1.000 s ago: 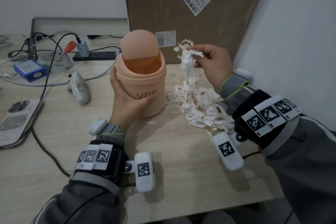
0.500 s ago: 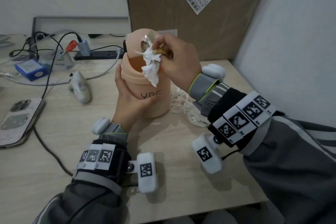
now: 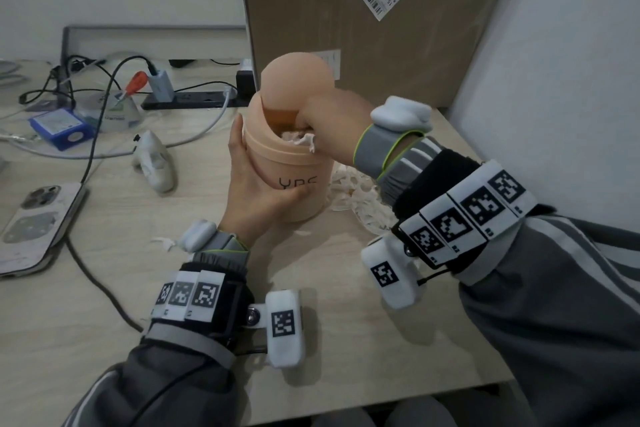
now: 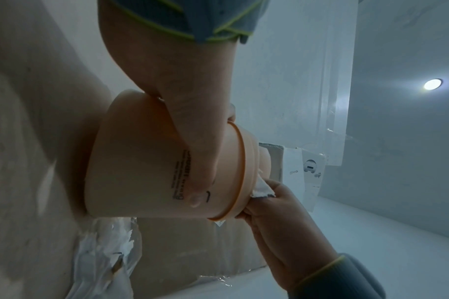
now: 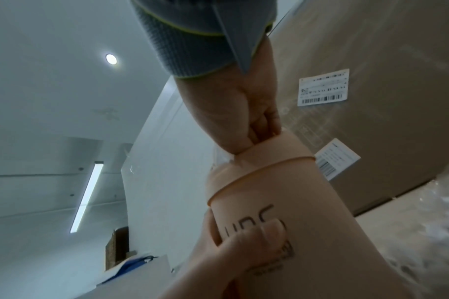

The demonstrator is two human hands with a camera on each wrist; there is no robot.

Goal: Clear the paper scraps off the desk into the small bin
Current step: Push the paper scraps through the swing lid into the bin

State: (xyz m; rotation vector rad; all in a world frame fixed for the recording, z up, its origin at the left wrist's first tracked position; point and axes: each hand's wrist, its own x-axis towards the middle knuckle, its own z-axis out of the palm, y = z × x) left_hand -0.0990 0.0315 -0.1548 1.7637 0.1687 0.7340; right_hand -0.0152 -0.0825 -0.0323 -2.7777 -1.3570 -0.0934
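Note:
A small peach bin (image 3: 298, 163) with a swing lid stands on the desk. My left hand (image 3: 256, 198) grips its body, thumb across the printed letters (image 5: 243, 248). My right hand (image 3: 325, 125) reaches into the opening under the lid, fingers curled round a wad of white paper scraps (image 3: 304, 140). Its fingertips are hidden inside the bin. In the left wrist view some of the wad (image 4: 263, 189) sticks out over the rim. A pile of paper scraps (image 3: 360, 201) lies right of the bin, partly behind my right wrist. One scrap (image 3: 164, 242) lies beside my left wrist.
A big cardboard box (image 3: 363, 28) stands right behind the bin and a white wall (image 3: 554, 80) closes the right side. On the left lie a phone (image 3: 38, 222), a black cable (image 3: 100, 274), a white device (image 3: 156, 163), a blue box (image 3: 60, 128) and a power strip (image 3: 194, 99).
My right hand carried the wad of scraps from above the pile leftward to the bin and pushed it down into the opening. The left hand kept hold of the bin.

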